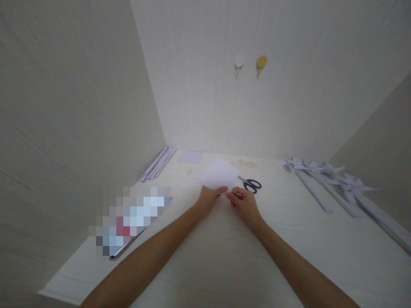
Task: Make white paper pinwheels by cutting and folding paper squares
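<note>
A square sheet of pale paper point(220, 173) is held up above the middle of the table. My left hand point(210, 197) is closed on its lower edge, thumb in front and the other fingers hidden behind. At the paper's near corner, my right hand point(242, 201) has its thumb and forefinger pinched together, seemingly on that corner. Just beyond the right hand lie scissors point(252, 185) with black handles, their blades partly hidden behind the paper.
Rolled paper sticks point(158, 164) and a flat paper square point(190, 157) lie at the back left. Several paper pinwheels point(321, 171) on sticks lie at right. A blurred-out device point(135, 222) leans by the left wall. Two hooks, one yellow point(261, 62), hang on the back wall.
</note>
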### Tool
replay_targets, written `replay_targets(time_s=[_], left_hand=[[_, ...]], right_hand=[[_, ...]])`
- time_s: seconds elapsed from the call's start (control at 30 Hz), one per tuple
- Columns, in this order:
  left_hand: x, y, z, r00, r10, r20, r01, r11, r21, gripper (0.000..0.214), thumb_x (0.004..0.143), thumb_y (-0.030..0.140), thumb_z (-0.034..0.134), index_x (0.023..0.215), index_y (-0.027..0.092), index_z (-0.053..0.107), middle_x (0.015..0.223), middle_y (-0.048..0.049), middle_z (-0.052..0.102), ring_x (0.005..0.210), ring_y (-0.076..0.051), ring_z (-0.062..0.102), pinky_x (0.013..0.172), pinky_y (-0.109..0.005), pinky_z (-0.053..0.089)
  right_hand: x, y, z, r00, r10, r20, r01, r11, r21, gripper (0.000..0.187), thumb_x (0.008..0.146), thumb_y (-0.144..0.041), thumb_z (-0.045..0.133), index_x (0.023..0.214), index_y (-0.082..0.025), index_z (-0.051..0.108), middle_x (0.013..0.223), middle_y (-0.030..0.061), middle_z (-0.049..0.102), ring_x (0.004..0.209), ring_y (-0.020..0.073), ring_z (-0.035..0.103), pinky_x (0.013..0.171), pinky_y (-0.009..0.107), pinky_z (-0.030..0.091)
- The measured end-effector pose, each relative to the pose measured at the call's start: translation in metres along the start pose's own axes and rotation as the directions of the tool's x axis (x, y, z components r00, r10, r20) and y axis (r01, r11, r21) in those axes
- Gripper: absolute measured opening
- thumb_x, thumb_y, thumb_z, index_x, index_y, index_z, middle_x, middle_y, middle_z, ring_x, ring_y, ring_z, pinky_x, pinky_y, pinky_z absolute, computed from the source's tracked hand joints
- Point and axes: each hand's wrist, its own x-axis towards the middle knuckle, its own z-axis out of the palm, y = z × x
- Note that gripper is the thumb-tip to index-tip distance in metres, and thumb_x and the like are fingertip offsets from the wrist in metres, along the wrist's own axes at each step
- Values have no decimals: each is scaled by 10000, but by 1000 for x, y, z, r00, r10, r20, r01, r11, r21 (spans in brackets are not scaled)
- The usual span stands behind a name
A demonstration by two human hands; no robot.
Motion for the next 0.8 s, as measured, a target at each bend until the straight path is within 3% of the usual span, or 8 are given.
replay_targets(time_s=[0.27, 0.6, 0.8], left_hand=[[-2, 5, 2, 997, -74, 30, 76, 995, -68, 192, 519, 208, 687, 672, 121, 609, 705, -33, 635, 619, -142, 569, 634, -292, 455], [-1, 5, 1, 999, -30, 32, 31, 998, -47, 235, 508, 220, 692, 703, 109, 624, 733, -59, 648, 661, -172, 583, 679, -323, 457], [-1, 5, 0, 999, 3, 53, -4, 1000, 14, 203, 523, 213, 679, 691, 108, 633, 804, -83, 652, 777, -193, 583, 757, -331, 437]], right_hand=[[3, 4, 2, 1000, 11, -4, -11, 1000, -2, 214, 616, -344, 596, 557, -157, 510, 423, -50, 419, 397, 75, 366, 396, 211, 265], [4, 5, 2, 1000, 6, -7, -7, 1000, -26, 246, 613, -371, 582, 555, -162, 467, 433, -56, 404, 406, 70, 348, 396, 199, 255], [6, 12, 2, 996, -41, 85, 56, 981, -186, 257, 638, -352, 561, 511, -149, 469, 465, -40, 389, 447, 73, 338, 408, 197, 246]])
